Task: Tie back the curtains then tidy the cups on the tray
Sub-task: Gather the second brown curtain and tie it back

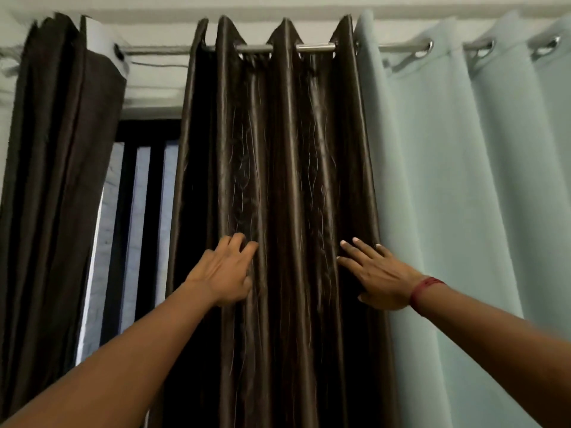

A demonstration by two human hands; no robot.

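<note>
the curtain step is in hand; the cups and the tray are nowhere in view. the person works on the middle brown curtain (284, 168), which hangs in pleats from the rod (315, 47) between the bunched left brown curtain (52, 180) and the pale green curtain (457, 180). the left hand (227, 271) has its fingers curled into a pleat near the panel's left side and grips it. the right hand (378, 273), with a red thread (425, 288) on its wrist, lies flat with straight, spread fingers on the panel's right edge and holds nothing. the next move likely calls for drawing both sides into one bunch, then finding a tie. counted: three curtains, one rod, one barred window (136, 227), two hands, no tie-back visible.
</note>
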